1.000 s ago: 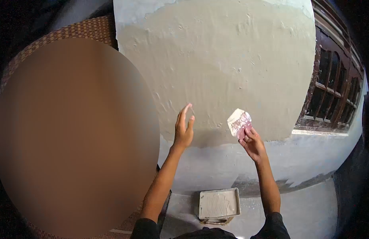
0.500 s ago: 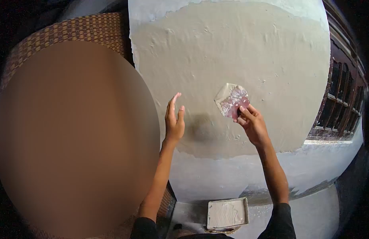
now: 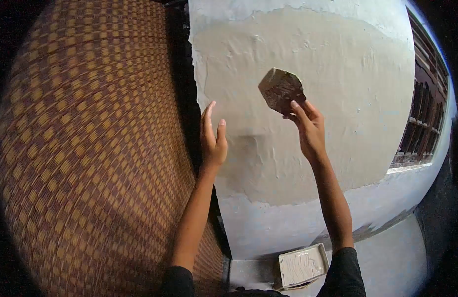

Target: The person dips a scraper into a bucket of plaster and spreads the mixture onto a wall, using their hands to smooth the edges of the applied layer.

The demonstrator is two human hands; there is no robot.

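Observation:
Between the thumb and fingers of my right hand (image 3: 310, 128) is a flat, dark brown scraper (image 3: 283, 91), its face smeared with pale filler. The scraper is raised in front of a wall (image 3: 333, 64) coated with a broad beige patch of skim plaster, which shows ridges and small lumps. My left hand (image 3: 214, 136) holds nothing; its fingers point up and the thumb stands apart, near the wall's left edge. A soft shadow falls on the plaster between my two hands.
A tray (image 3: 280, 273) of creamy filler stands on the floor (image 3: 382, 257) at the wall's foot. A woven brown and yellow mat (image 3: 95, 143) hangs along the left side. A dark-framed window (image 3: 421, 121) with bars is set into the wall at the right.
My view has turned, so the woven mat fills more of the left side. My right hand has lifted the scraper higher and tilted it, and its face now looks darker.

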